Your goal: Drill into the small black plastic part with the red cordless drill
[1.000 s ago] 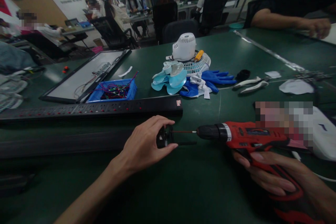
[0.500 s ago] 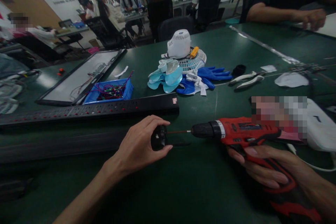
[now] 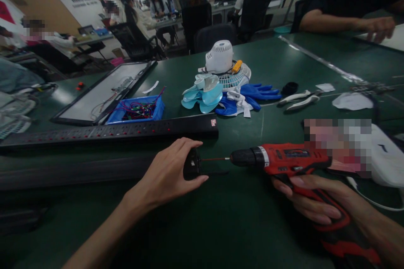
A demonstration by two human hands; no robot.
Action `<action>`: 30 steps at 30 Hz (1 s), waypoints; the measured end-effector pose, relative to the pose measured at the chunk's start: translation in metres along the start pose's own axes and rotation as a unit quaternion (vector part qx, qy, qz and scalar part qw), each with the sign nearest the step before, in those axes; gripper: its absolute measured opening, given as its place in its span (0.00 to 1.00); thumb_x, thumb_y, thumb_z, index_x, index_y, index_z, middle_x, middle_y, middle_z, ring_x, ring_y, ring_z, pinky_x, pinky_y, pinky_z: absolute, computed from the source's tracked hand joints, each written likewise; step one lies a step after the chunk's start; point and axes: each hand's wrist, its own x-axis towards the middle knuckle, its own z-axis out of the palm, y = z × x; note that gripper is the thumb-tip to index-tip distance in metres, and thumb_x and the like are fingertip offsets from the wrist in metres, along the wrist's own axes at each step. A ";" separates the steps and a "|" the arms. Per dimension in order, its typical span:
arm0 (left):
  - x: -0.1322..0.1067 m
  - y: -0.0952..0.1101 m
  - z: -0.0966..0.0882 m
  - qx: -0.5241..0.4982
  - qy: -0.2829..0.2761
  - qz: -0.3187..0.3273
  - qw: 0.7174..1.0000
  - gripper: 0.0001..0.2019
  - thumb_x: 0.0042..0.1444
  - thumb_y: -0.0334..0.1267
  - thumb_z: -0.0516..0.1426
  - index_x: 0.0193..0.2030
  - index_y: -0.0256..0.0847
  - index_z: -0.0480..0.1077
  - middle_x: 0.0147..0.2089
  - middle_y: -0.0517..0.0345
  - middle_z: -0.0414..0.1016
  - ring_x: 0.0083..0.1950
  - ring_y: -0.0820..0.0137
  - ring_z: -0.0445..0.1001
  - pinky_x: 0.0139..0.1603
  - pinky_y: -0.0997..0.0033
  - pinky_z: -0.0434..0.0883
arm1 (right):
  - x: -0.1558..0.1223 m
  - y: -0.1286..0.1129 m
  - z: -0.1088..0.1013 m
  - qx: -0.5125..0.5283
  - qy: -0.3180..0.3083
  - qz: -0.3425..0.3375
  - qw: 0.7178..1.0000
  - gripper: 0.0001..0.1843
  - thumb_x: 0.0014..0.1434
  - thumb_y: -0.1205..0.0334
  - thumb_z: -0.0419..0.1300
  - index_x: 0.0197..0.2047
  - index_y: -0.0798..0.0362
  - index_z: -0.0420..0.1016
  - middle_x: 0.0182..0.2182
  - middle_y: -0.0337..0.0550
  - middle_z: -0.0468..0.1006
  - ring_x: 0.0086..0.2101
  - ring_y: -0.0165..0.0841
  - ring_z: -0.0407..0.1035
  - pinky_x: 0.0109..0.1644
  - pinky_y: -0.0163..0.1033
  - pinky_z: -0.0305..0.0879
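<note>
My left hand [image 3: 168, 170] is wrapped round the right end of a long black bar [image 3: 104, 170], thumb below and fingers above its end cap [image 3: 192, 163]. The bar lies flat, running off to the left. In my right hand [image 3: 318, 201] is a red and black cordless drill [image 3: 293, 157], held level by its handle with a finger by the trigger. Its long thin bit [image 3: 216, 159] points left and reaches the end cap; the exact contact at the tip is too small to tell. Behind lies a black power strip [image 3: 164, 128] with a row of sockets.
A blue bin [image 3: 159, 109] of wires and a framed panel [image 3: 94, 92] lie beyond the strip. Fan parts [image 3: 219, 56], blue gloves [image 3: 260, 91] and pliers [image 3: 299, 101] are mid-table. A white device [image 3: 389, 155] with a cable sits right, and another person's hand [image 3: 380, 29] rests far right.
The whole view has shifted slightly, so the background sits a little lower and further right. Both hands keep their grips, and the drill and bar stay lined up.
</note>
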 end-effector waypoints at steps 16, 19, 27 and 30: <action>-0.004 -0.014 0.002 0.076 -0.015 0.012 0.997 0.32 0.60 0.52 0.65 0.66 0.47 0.61 0.57 0.51 0.75 0.54 0.56 0.76 0.55 0.53 0.74 | 0.014 -0.013 -0.002 -0.033 -0.012 0.012 0.999 0.13 0.68 0.56 0.59 0.43 0.58 0.79 0.18 0.34 0.69 0.16 0.23 0.59 0.21 0.27 0.66; -0.004 -0.012 0.001 0.056 -0.004 0.008 0.998 0.24 0.59 0.49 0.64 0.59 0.44 0.65 0.53 0.52 0.75 0.51 0.58 0.76 0.52 0.55 0.73 | 0.015 -0.011 -0.005 -0.027 -0.014 0.018 0.999 0.13 0.67 0.55 0.60 0.41 0.57 0.78 0.15 0.30 0.66 0.14 0.21 0.53 0.20 0.26 0.65; 0.002 -0.009 -0.006 0.077 -0.042 0.001 0.996 0.27 0.61 0.60 0.62 0.57 0.44 0.66 0.53 0.51 0.75 0.52 0.55 0.76 0.49 0.56 0.75 | 0.016 -0.011 0.004 -0.024 -0.004 0.008 1.000 0.12 0.65 0.55 0.63 0.37 0.56 0.78 0.13 0.25 0.60 0.12 0.20 0.42 0.17 0.26 0.60; 0.001 -0.011 -0.008 0.108 -0.051 0.001 0.993 0.26 0.64 0.58 0.60 0.60 0.44 0.66 0.53 0.49 0.75 0.51 0.53 0.77 0.46 0.56 0.75 | 0.016 -0.011 0.008 -0.045 0.018 0.000 0.999 0.12 0.64 0.55 0.63 0.36 0.56 0.79 0.12 0.25 0.58 0.12 0.20 0.40 0.17 0.26 0.59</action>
